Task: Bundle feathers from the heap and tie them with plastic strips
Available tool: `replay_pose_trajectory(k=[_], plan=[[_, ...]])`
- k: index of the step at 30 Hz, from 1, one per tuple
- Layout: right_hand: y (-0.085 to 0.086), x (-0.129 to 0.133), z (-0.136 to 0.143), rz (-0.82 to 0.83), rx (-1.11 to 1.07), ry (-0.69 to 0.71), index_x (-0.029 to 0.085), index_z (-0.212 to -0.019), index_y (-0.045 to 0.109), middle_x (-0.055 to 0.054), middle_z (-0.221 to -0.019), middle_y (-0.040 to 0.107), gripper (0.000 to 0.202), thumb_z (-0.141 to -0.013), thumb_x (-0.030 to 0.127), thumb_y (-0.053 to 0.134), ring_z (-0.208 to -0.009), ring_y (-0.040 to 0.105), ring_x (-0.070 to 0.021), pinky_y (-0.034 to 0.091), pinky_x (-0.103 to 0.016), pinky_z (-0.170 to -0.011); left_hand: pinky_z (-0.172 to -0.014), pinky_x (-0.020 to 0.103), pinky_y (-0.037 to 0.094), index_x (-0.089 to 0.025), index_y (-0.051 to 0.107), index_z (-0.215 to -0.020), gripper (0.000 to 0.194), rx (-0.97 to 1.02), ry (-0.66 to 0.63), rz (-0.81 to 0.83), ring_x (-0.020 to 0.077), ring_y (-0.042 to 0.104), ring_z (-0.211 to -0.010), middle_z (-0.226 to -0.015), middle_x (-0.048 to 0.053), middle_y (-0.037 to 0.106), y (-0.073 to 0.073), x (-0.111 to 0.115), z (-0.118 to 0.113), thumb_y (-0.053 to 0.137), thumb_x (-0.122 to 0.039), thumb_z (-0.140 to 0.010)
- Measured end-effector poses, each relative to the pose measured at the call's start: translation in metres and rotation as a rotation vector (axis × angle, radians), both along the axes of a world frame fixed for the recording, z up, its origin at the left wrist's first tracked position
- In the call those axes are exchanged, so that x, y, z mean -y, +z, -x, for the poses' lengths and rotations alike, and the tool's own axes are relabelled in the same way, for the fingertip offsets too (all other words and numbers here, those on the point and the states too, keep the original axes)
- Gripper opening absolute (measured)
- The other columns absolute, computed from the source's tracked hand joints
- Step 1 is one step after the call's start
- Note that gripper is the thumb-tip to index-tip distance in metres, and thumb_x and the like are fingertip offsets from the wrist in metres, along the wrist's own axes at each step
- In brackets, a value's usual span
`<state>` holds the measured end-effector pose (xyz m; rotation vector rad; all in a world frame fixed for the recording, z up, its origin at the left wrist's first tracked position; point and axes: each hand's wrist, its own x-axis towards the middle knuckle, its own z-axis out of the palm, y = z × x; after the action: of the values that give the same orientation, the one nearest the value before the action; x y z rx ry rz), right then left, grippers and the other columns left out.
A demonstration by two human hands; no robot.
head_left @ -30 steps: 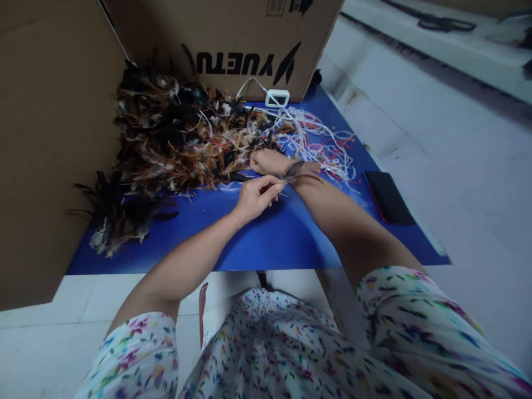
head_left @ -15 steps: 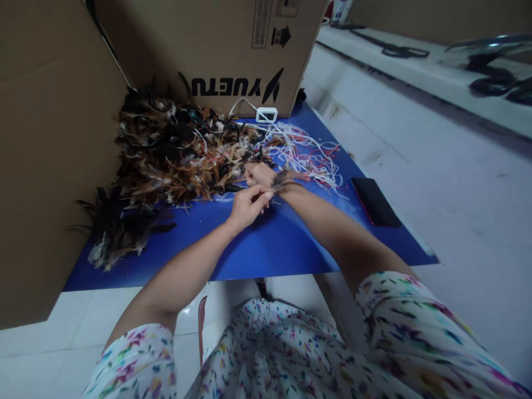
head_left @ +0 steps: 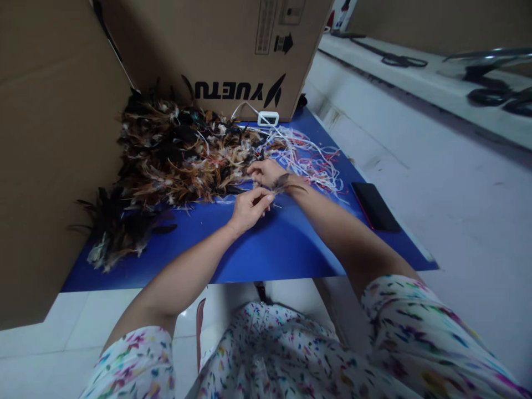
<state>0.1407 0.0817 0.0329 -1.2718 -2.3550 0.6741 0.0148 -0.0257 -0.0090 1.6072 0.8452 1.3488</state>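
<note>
My left hand is closed in a pinch on a few brownish-grey feathers, whose tips fan out to the right across my right wrist. Just beyond it, my right hand reaches to the right edge of a big heap of brown and black feathers. Its fingers are bent and drawn together; whatever lies between them is too small to make out. A separate bunch of dark feathers rests at the left of the blue tabletop.
White and red strings lie tangled right of the heap. Behind stands a large cardboard box with a small white display device before it. Another cardboard panel borders the left. A phone lies near the right edge.
My right hand's fingers have loosened from a tighter curl and shifted slightly at the heap's edge. My left hand keeps its pinch on the feathers. The view has tilted slightly.
</note>
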Motion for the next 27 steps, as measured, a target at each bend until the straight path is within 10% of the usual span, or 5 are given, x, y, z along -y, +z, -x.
replay_pose_trajectory(k=[9, 17, 27], plan=[[0.018, 0.027, -0.039, -0.150, -0.222, -0.076, 0.016, -0.075, 0.073, -0.003, -0.072, 0.069, 0.008, -0.069, 0.018, 0.067, -0.066, 0.063, -0.0172, 0.048, -0.029, -0.063, -0.042, 0.018, 0.040, -0.017, 0.064, -0.078, 0.041, 0.097, -0.036, 0.096, 0.0046, 0.049, -0.041, -0.054, -0.005, 0.058, 0.003, -0.002, 0.000, 0.070, -0.057, -0.081], [0.000, 0.072, -0.047, 0.281, -0.940, -0.260, 0.019, -0.075, 0.069, 0.000, -0.067, 0.066, 0.033, -0.057, 0.039, 0.088, -0.062, 0.062, -0.0119, 0.048, -0.022, -0.050, -0.039, 0.018, 0.040, -0.016, 0.064, -0.078, 0.042, 0.240, -0.068, 0.272, 0.0046, 0.049, -0.040, -0.055, -0.005, 0.058, 0.004, -0.006, 0.000, 0.078, -0.055, -0.073], [-0.002, 0.088, -0.037, 0.347, -1.049, -0.171, 0.019, -0.076, 0.070, 0.000, -0.070, 0.068, 0.042, -0.055, 0.046, 0.092, -0.062, 0.063, -0.0114, 0.049, -0.022, -0.050, -0.039, 0.018, 0.041, -0.016, 0.062, -0.073, 0.045, 0.205, -0.041, 0.339, 0.0048, 0.049, -0.040, -0.055, -0.005, 0.059, 0.006, -0.004, 0.001, 0.081, -0.057, -0.068]])
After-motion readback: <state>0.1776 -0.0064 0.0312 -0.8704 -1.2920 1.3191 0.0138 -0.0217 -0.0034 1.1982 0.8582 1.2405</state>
